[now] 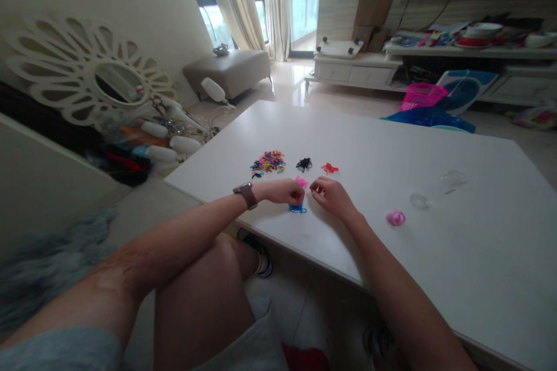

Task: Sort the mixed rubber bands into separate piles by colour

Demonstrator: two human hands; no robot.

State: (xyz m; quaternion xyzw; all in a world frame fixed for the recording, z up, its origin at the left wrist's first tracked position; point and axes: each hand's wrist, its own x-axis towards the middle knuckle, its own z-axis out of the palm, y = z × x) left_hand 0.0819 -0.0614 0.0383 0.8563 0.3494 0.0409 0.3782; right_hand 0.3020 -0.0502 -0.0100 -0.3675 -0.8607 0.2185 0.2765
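Small elastic bands lie sorted by colour on the white table (348,145). My left hand (287,190), with a watch (246,195) on its wrist, is closed just above the blue bands (297,208). A bit of red shows at its fingertips, too small to make out. To its right is my right hand (331,196), its fingers loosely curled and apart, with nothing visible between them. Pink bands (301,182) lie just beyond the two hands. Farther back are black bands (304,164), red bands (329,168) and a mixed-colour pile (268,162).
On the right of the table are a round pink object (395,218) and clear plastic pieces (420,201). Beyond the table stand a pink basket (422,96) and a low white cabinet (359,72). A flower-shaped mirror (119,82) leans at the left.
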